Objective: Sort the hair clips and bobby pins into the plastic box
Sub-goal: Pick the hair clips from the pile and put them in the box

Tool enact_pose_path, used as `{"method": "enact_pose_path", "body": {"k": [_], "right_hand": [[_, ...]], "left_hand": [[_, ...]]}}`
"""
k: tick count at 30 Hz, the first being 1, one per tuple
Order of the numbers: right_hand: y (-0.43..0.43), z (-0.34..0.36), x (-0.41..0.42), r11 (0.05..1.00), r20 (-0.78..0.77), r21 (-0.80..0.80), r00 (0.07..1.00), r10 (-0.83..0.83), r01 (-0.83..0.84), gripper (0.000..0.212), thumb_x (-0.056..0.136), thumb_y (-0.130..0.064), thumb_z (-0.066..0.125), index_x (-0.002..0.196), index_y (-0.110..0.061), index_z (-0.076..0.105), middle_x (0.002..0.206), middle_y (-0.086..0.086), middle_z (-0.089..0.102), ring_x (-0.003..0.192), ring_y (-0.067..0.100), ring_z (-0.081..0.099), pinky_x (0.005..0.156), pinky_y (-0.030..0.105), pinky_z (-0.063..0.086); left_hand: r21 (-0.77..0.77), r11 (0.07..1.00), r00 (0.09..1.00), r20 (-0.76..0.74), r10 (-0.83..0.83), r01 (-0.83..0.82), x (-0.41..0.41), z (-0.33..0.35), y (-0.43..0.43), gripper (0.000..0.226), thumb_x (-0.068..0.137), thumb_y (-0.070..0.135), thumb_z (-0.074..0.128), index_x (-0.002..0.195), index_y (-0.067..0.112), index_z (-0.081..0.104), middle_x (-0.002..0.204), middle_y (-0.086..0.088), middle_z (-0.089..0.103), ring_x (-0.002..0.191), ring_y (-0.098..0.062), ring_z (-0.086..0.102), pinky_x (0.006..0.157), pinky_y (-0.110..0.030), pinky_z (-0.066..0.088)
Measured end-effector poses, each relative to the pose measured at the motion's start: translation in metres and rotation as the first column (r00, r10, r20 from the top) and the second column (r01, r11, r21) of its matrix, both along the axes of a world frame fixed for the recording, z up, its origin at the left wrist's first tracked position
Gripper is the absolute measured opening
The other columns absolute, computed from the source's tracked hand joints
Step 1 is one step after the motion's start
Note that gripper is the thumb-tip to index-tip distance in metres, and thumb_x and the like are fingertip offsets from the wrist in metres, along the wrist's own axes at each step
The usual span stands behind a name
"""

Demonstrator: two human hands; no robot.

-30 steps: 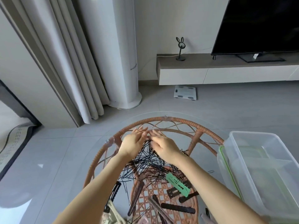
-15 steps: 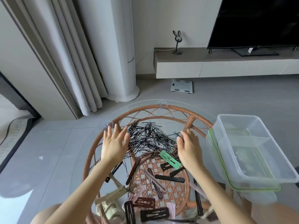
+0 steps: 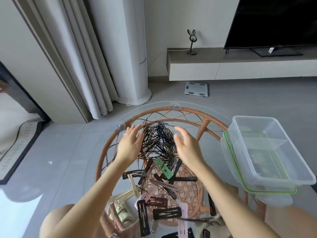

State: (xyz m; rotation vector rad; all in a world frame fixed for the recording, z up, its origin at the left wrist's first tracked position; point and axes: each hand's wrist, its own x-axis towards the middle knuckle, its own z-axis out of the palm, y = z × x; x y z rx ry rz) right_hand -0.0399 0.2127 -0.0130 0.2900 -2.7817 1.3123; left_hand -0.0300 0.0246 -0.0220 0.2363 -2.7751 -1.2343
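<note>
A heap of black bobby pins point(image 3: 158, 141) lies on the round glass-topped rattan table point(image 3: 106, 152). My left hand point(image 3: 129, 145) stands on edge at the heap's left side and my right hand point(image 3: 187, 148) at its right side, both open and cupped toward the pins. Nearer me lie several flat hair clips: a green clip point(image 3: 163, 168), dark brown clips point(image 3: 167, 213) and a pink clip point(image 3: 182, 220). The clear plastic box point(image 3: 267, 150), divided inside, sits on its green-rimmed lid at the table's right edge.
A white scale point(image 3: 196, 88) lies on the grey tiled floor beyond the table. A white column unit point(image 3: 130, 48) and curtains stand at the back left. A low TV shelf point(image 3: 240, 66) runs along the back wall. My knee shows at the bottom left.
My hands first met above the pin heap, spread apart to its sides, and have now closed in again on both flanks. The pins are bunched into a tighter heap. The view has tilted down.
</note>
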Motion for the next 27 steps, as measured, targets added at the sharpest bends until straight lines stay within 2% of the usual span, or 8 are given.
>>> {"method": "enact_pose_path", "body": {"k": [2, 3, 5, 9, 14, 20, 23, 27], "right_hand": [[0.025, 0.002, 0.015, 0.995, -0.047, 0.094, 0.999, -0.022, 0.027, 0.036, 0.097, -0.027, 0.038, 0.129, -0.015, 0.047, 0.128, 0.009, 0.058, 0.072, -0.004, 0.051, 0.070, 0.013, 0.041], [0.038, 0.002, 0.024, 0.990, -0.054, 0.142, 0.998, -0.017, 0.025, 0.035, 0.097, -0.028, 0.039, 0.128, -0.015, 0.049, 0.133, 0.007, 0.055, 0.089, 0.006, 0.060, 0.082, 0.019, 0.044], [0.060, -0.002, 0.046, 0.969, -0.041, 0.245, 0.999, 0.019, -0.008, 0.036, 0.096, -0.029, 0.039, 0.128, -0.014, 0.050, 0.141, 0.003, 0.047, 0.125, 0.016, 0.047, 0.101, 0.022, 0.030], [0.092, -0.017, 0.083, 0.891, 0.004, 0.450, 0.998, 0.056, -0.052, 0.043, 0.096, -0.036, 0.035, 0.133, -0.015, 0.045, 0.148, 0.006, 0.036, 0.137, 0.019, 0.030, 0.110, 0.031, 0.023], [0.108, -0.034, 0.118, 0.843, -0.021, 0.537, 0.999, 0.044, -0.025, 0.049, 0.096, -0.040, 0.032, 0.138, -0.016, 0.037, 0.151, 0.006, 0.028, 0.141, 0.021, 0.020, 0.115, 0.033, 0.010], [0.065, -0.040, 0.134, 0.908, -0.069, 0.417, 0.994, 0.088, -0.052, 0.048, 0.097, -0.033, 0.029, 0.139, -0.009, 0.035, 0.150, 0.008, 0.030, 0.141, 0.022, 0.021, 0.115, 0.031, 0.006], [0.039, -0.035, 0.133, 0.958, -0.088, 0.286, 0.995, 0.046, -0.019, 0.043, 0.096, -0.023, 0.038, 0.133, -0.001, 0.042, 0.141, 0.015, 0.045, 0.133, 0.025, 0.036, 0.116, 0.034, 0.019], [0.039, -0.015, 0.133, 0.996, -0.089, 0.086, 0.996, -0.031, 0.039, 0.035, 0.096, -0.021, 0.041, 0.126, -0.006, 0.049, 0.128, 0.011, 0.056, 0.120, 0.024, 0.049, 0.105, 0.040, 0.038]], "left_hand": [[-0.163, 0.987, 1.000, -0.013, -0.014, 0.012, 0.018, 0.004, -0.014, 0.040, 0.096, 0.041, 0.034, 0.134, 0.031, 0.044, 0.151, -0.001, 0.032, 0.141, -0.019, 0.023, 0.118, -0.042, 0.014], [-0.226, 0.974, 0.999, -0.012, -0.034, 0.030, 0.028, 0.004, -0.019, 0.040, 0.096, 0.042, 0.034, 0.132, 0.031, 0.046, 0.150, 0.001, 0.033, 0.141, -0.018, 0.024, 0.118, -0.040, 0.013], [-0.287, 0.954, 0.996, 0.003, -0.086, 0.083, 0.053, 0.001, -0.028, 0.040, 0.095, 0.044, 0.035, 0.131, 0.033, 0.047, 0.149, 0.003, 0.034, 0.141, -0.016, 0.023, 0.118, -0.041, 0.015], [-0.267, 0.955, 0.991, 0.039, -0.126, 0.132, 0.096, -0.009, -0.030, 0.047, 0.092, 0.049, 0.033, 0.135, 0.033, 0.042, 0.151, 0.003, 0.029, 0.143, -0.013, 0.015, 0.119, -0.037, 0.007], [-0.191, 0.979, 0.997, 0.024, -0.071, 0.075, 0.135, -0.017, -0.004, 0.063, 0.082, 0.061, 0.028, 0.137, 0.032, 0.037, 0.152, 0.003, 0.027, 0.144, -0.014, 0.009, 0.115, -0.034, 0.003], [-0.079, 0.997, 1.000, -0.026, 0.008, -0.010, 0.139, -0.019, 0.041, 0.052, 0.093, 0.045, 0.037, 0.138, 0.019, 0.037, 0.150, -0.004, 0.033, 0.144, -0.021, 0.011, 0.118, -0.044, 0.005], [0.024, 1.000, 0.998, -0.064, 0.017, -0.015, 0.132, -0.016, 0.062, 0.043, 0.095, 0.035, 0.041, 0.132, 0.015, 0.045, 0.143, -0.007, 0.041, 0.138, -0.024, 0.026, 0.116, -0.045, 0.017], [0.202, 0.971, 0.987, -0.076, 0.144, -0.126, 0.127, -0.004, 0.075, 0.038, 0.094, 0.034, 0.042, 0.125, 0.014, 0.051, 0.135, -0.007, 0.047, 0.124, -0.020, 0.042, 0.104, -0.033, 0.032]]}}
